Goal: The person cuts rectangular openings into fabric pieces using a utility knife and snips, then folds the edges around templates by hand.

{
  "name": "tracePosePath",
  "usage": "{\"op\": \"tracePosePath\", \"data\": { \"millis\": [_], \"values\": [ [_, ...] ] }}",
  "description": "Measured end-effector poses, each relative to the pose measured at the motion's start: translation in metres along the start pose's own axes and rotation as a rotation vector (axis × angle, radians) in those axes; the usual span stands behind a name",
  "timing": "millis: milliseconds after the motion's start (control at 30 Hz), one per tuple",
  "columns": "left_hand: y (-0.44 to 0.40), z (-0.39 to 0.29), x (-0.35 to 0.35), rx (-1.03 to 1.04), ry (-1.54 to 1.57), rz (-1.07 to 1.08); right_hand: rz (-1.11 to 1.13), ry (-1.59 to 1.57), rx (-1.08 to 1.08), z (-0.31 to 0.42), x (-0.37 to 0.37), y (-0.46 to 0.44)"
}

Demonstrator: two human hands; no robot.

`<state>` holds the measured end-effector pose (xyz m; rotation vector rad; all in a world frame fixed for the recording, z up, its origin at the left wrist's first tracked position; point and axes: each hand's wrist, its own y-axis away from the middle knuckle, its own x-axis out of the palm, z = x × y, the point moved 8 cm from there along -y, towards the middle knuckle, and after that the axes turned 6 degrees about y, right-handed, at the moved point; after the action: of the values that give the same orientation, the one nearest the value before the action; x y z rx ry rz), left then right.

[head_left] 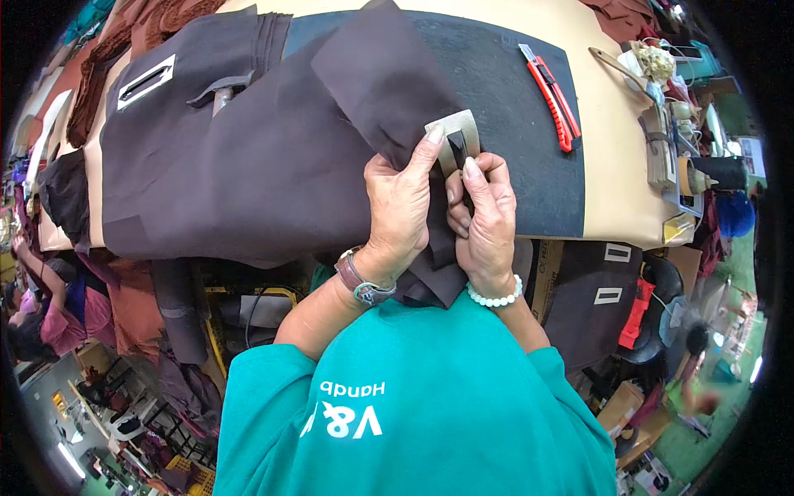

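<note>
Dark brown sheet material (281, 165) spreads over the table edge, with one section folded up beneath my hands. My left hand (397, 202) is closed, its thumb pressing a pale metal plate with a slot (468, 124) against the dark material. A dark flap shows in the slot. My right hand (490, 219) is closed at the plate's lower edge, thumb and fingers pinching the dark material beside the slot. Some fingertips of both hands are hidden behind the piece. A similar slotted plate (124, 97) lies on the dark sheets at the left.
A dark cutting mat (529, 190) covers the table's right part, with a red utility knife (556, 103) on it, blade showing. A metal tool (222, 101) lies partly covered among the sheets. Dark pieces with pale slots (579, 331) hang below the table at right. A person (66, 322) is at far left.
</note>
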<state>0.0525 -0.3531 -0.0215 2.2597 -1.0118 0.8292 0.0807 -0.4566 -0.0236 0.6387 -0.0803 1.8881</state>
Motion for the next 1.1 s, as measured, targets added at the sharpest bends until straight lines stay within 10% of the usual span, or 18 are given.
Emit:
{"op": "tracePosePath", "data": {
  "millis": [200, 433, 833, 1100],
  "values": [
    [-0.004, -0.001, 0.006, -0.024, 0.019, 0.012, 0.025, 0.112, 0.011, 0.033, -0.016, 0.011],
    [-0.003, -0.007, 0.012, -0.056, 0.002, 0.056, -0.285, 1.824, -0.755, 0.082, -0.056, -0.003],
    [0.003, -0.01, 0.016, -0.062, -0.074, 0.154, 0.414, 1.577, -1.293, 0.104, 0.056, 0.007],
    [0.004, -0.003, 0.018, -0.223, -0.009, 0.283, 0.444, 1.351, -0.923, 0.104, 0.054, -0.023]
  ]
}}
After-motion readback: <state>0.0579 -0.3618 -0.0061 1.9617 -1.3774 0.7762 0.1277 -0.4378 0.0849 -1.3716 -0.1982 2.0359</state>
